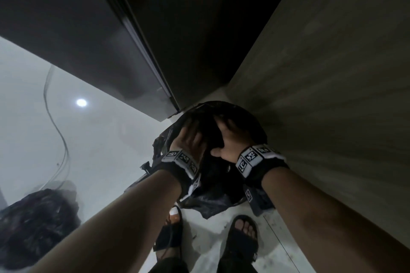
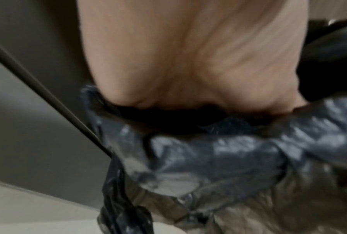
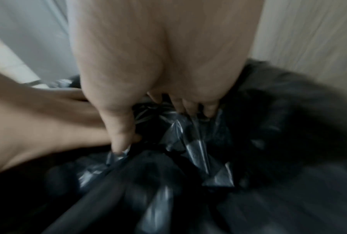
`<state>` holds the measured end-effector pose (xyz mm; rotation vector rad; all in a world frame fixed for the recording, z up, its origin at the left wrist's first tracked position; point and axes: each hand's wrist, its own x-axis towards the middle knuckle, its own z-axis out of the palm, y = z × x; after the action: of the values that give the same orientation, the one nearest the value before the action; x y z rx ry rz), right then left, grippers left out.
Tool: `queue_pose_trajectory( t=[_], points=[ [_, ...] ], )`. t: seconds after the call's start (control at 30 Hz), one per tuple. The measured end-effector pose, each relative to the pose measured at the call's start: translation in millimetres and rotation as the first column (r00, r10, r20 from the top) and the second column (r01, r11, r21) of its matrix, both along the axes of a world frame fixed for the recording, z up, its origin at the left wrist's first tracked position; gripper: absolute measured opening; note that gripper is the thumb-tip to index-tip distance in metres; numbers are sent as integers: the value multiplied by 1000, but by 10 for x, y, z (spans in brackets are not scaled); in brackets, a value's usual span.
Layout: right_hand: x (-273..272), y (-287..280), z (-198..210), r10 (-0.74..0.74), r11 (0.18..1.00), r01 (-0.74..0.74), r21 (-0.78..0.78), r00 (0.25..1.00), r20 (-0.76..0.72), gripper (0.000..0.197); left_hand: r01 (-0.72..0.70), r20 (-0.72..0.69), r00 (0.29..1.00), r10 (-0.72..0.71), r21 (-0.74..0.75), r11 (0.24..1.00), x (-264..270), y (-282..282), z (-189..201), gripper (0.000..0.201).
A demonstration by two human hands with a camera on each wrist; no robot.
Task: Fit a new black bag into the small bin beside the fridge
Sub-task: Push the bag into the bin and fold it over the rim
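Observation:
The black bag is draped over the small bin, which stands in the corner between the fridge and a wood-grain wall; the plastic hides the bin itself. Both hands reach into the bag's mouth from above. My left hand has its fingers curled over the bag's left edge. In the left wrist view the fingers disappear inside a crumpled fold of the bag. My right hand sits beside it. In the right wrist view, the right hand grips folds of the bag with its thumb and curled fingers.
A full, tied dark rubbish bag lies on the pale floor at lower left, with a thin cable trailing above it. My feet in black sandals stand just before the bin. The fridge and the wall close in the corner.

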<state>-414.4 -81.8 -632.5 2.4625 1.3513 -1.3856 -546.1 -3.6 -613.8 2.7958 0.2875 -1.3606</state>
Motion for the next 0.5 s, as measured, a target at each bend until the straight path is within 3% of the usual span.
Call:
queue_pose_trajectory(
  t=[0.07,0.17,0.23,0.27,0.33,0.4,0.47,0.5],
  points=[
    [-9,-80,106,29,997,-31,66,999,28,87,42,107,994,-37,-44,998,34,31,105,113],
    [53,-184,343,95,948,-150,282,976,197,68,-3,294,956,23,-69,998,3,98,292,105],
    [122,-213,470,-11,875,-157,457,939,344,65,-115,423,895,144,-95,989,-37,196,385,102],
    [158,-227,504,-110,859,-94,504,927,360,67,-217,462,852,247,-118,969,-68,241,398,105],
    [250,-266,451,-319,856,194,478,927,195,76,-458,452,733,508,-224,860,-140,325,351,112],
    [314,-345,323,-453,848,452,278,889,-64,89,-650,283,599,749,-375,661,-216,362,261,120],
    [361,-435,164,-480,851,508,131,855,-197,92,-736,101,503,859,-471,486,-279,365,173,129],
    [378,-473,116,-476,862,500,84,855,-208,92,-750,59,479,876,-491,443,-298,362,146,132]
  ],
)
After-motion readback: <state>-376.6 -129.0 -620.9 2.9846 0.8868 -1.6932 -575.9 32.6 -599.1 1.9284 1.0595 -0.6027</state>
